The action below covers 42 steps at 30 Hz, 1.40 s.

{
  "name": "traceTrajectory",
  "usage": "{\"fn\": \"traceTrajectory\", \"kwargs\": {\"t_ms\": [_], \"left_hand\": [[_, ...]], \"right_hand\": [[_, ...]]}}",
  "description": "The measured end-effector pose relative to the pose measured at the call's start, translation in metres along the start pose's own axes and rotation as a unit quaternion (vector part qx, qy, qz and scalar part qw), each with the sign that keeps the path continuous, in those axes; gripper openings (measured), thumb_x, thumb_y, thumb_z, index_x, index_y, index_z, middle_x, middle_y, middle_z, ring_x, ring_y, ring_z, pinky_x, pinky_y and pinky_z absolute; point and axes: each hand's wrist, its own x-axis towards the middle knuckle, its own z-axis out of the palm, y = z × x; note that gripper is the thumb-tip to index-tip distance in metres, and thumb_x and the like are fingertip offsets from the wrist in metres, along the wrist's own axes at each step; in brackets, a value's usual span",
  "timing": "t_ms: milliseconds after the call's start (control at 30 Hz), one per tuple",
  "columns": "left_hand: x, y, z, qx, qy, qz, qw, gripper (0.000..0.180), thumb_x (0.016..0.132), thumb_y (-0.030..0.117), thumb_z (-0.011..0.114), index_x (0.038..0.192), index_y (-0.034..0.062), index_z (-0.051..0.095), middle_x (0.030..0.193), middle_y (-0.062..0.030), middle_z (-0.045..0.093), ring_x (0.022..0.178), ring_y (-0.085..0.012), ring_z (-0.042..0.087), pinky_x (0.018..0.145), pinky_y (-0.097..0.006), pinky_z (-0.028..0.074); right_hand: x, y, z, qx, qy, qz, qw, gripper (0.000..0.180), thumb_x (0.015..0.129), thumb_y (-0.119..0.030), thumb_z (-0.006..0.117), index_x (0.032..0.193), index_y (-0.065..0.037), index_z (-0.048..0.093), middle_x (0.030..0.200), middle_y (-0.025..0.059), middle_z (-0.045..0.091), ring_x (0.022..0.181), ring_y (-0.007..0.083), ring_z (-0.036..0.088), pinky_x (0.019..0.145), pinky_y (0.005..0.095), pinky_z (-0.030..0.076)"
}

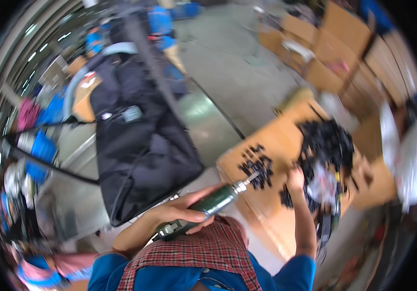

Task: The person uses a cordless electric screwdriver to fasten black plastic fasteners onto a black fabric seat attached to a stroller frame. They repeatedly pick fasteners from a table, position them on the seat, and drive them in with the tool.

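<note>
My left hand [181, 208] is wrapped round the dark green body of a power screwdriver [214, 201]. Its silver tip points up and right, over the near edge of a cardboard-topped surface. On that cardboard [278, 140] lies a cluster of small black parts [259, 169], just beyond the tip. My right hand [294, 179] reaches over the cardboard between this cluster and a heap of black straps or pieces [325, 143]. Its fingers are blurred, so whether they hold anything is unclear. A large black fabric bag [143, 150] lies on a metal table to the left.
The metal table [201, 116] shines beside the bag. Right of my right hand lies a clear plastic bag [322, 182] among the black pieces. Open cardboard boxes [337, 43] stand at the far right. A person in pink and blue [48, 266] is at the lower left.
</note>
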Motion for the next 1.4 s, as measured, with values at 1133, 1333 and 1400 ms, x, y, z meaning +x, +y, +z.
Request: {"fn": "traceTrajectory", "kwargs": {"t_ms": [1133,1333,1400], "left_hand": [[-0.309,-0.038,-0.099,0.003,0.095,0.438,0.894,0.126,0.065,0.011,0.085,0.159,0.0075,0.001,0.084,-0.0144,0.061,0.060,-0.0158,0.061,0.057,-0.027,0.048],[-0.352,-0.061,-0.123,-0.032,0.018,0.499,0.866,0.131,0.063,0.007,0.084,0.157,0.0071,-0.006,0.083,-0.0229,0.060,0.054,-0.0208,0.061,0.049,-0.029,0.048],[-0.365,-0.070,-0.129,-0.056,0.030,0.517,0.854,0.131,0.061,0.006,0.084,0.158,0.0077,-0.005,0.082,-0.0235,0.060,0.054,-0.0218,0.061,0.048,-0.030,0.047]], "right_hand": [[0.118,-0.530,-0.381,0.723,-0.039,-0.338,0.601,0.038,0.104,-0.022,0.050,0.130,0.005,0.056,0.122,0.0214,0.063,0.108,0.0277,0.065,0.093,0.0380,0.053],[0.217,-0.482,-0.249,-0.011,-0.161,-0.142,0.977,0.087,0.091,-0.051,0.064,0.150,0.004,0.030,0.147,0.0292,0.042,0.137,0.0375,0.044,0.114,0.0412,0.036],[0.243,-0.462,-0.227,0.092,-0.166,-0.134,0.973,0.096,0.087,-0.055,0.067,0.150,0.005,0.028,0.148,0.0296,0.040,0.139,0.0381,0.040,0.115,0.0408,0.033]]}}
